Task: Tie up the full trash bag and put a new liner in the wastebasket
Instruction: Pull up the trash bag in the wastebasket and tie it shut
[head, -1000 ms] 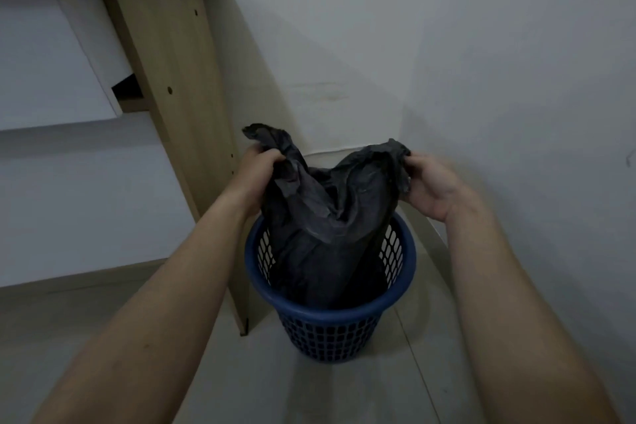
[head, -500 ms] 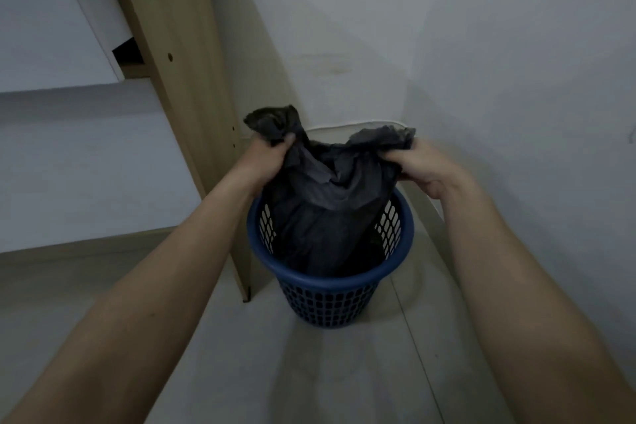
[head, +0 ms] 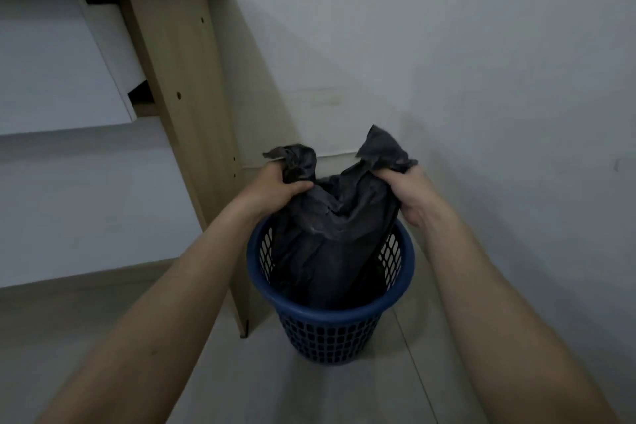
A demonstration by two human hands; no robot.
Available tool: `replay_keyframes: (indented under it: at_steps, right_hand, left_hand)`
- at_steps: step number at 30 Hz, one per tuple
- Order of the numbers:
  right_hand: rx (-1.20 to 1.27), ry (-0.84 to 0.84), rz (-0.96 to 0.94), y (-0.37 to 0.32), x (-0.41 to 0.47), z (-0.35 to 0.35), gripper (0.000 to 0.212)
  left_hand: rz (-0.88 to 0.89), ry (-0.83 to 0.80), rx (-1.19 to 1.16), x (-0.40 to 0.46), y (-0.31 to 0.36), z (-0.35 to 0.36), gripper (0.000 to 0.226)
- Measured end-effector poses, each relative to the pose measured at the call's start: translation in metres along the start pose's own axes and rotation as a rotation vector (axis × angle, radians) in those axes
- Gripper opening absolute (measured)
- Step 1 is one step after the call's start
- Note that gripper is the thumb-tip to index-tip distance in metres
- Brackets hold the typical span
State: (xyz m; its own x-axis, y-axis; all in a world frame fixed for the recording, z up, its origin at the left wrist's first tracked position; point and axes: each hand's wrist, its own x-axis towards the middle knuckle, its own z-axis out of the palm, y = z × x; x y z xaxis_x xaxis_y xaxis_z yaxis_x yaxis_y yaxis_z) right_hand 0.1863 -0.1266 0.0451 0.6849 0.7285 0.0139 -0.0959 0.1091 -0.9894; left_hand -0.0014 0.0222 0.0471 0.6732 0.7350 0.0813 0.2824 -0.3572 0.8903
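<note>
A dark grey trash bag [head: 330, 237] stands in a blue perforated wastebasket [head: 330, 317] on the floor in a room corner. The bag's upper part rises above the rim. My left hand [head: 275, 188] grips the bag's left top corner, which sticks up as a bunched ear above my fist. My right hand [head: 409, 193] grips the right top corner, also bunched and pointing up. Between the two hands the bag's mouth sags in folds. The bag's contents are hidden.
A wooden desk side panel [head: 192, 134] stands just left of the basket, with a white drawer front [head: 58, 62] behind it. White walls [head: 481, 79] close the corner behind and to the right. Pale tiled floor [head: 275, 389] lies in front.
Both hands have gathered the bag's top corners into tighter bunches that now stick up above the fists. The view has tilted, so the basket sits lower in the frame.
</note>
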Motion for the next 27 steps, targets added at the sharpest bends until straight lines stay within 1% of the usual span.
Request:
replay_keyframes:
  at_steps: [1,3,5,6,7,9,10,12,14,16,17,18,20,21,22,23,24,25,26,27]
  right_hand:
    - [-0.083,0.005,-0.012,-0.001,-0.001,0.000,0.022]
    - [-0.221,-0.004,-0.045,-0.006,0.000,-0.001,0.017]
    - [-0.286,-0.014,-0.093,-0.013,-0.001,-0.002,0.017]
    - [-0.271,-0.015,-0.102,-0.015,-0.002,-0.001,0.017]
    - [-0.209,-0.028,-0.096,-0.017,-0.002,0.000,0.017]
    - [-0.021,-0.050,-0.047,-0.019,-0.001,0.004,0.015]
    - [0.071,-0.040,-0.018,-0.020,-0.002,0.006,0.014]
    - [0.219,0.017,0.018,-0.026,-0.005,0.008,0.012]
    - [0.295,0.048,-0.004,-0.032,-0.006,0.009,0.010]
    - [0.265,0.032,-0.055,-0.040,-0.006,0.014,0.006]
    - [0.228,0.023,-0.070,-0.044,-0.006,0.019,0.006]
    - [0.186,0.015,-0.080,-0.047,-0.006,0.024,0.010]
    - [0.081,-0.013,-0.112,-0.053,-0.008,0.038,0.017]
    - [0.021,-0.045,-0.129,-0.056,-0.009,0.044,0.019]
    - [-0.021,-0.090,-0.144,-0.059,-0.011,0.050,0.021]
    - [-0.062,-0.132,-0.159,-0.062,-0.012,0.055,0.023]
    - [-0.113,-0.170,-0.175,-0.064,-0.014,0.060,0.024]
    - [-0.168,-0.201,-0.196,-0.067,-0.016,0.063,0.026]
    - [-0.200,-0.224,-0.203,-0.068,-0.016,0.065,0.027]
    - [-0.194,-0.260,-0.197,-0.069,-0.016,0.063,0.026]
  left_hand:
    - [-0.001,0.039,0.023,0.003,-0.002,0.001,0.042]
    - [-0.008,0.084,0.071,0.002,0.002,0.000,0.035]
    - [-0.016,0.096,0.095,0.003,0.008,-0.002,0.034]
    - [-0.012,0.096,0.076,0.002,0.012,-0.001,0.033]
    - [-0.014,0.097,0.043,0.001,0.015,0.000,0.032]
    - [-0.063,0.086,-0.139,-0.001,0.018,0.001,0.030]
    - [-0.101,0.073,-0.260,-0.003,0.019,0.001,0.028]
    - [-0.145,0.064,-0.430,-0.004,0.019,0.001,0.033]
    - [-0.116,0.107,-0.556,-0.008,0.024,0.002,0.029]
    - [-0.043,0.082,-0.647,-0.012,0.028,0.005,0.035]
    - [0.005,0.025,-0.645,-0.013,0.029,0.007,0.043]
    - [0.045,-0.035,-0.581,-0.014,0.029,0.010,0.053]
    - [0.078,-0.124,-0.357,-0.016,0.029,0.013,0.074]
    - [0.106,-0.143,-0.235,-0.017,0.031,0.016,0.085]
    - [0.158,-0.160,-0.148,-0.016,0.032,0.020,0.089]
    - [0.230,-0.179,-0.101,-0.017,0.035,0.026,0.084]
    - [0.294,-0.192,-0.081,-0.018,0.039,0.031,0.069]
    - [0.338,-0.172,-0.057,-0.017,0.042,0.036,0.053]
    - [0.362,-0.103,-0.030,-0.013,0.042,0.039,0.039]
    - [0.359,-0.009,-0.012,-0.011,0.043,0.041,0.031]
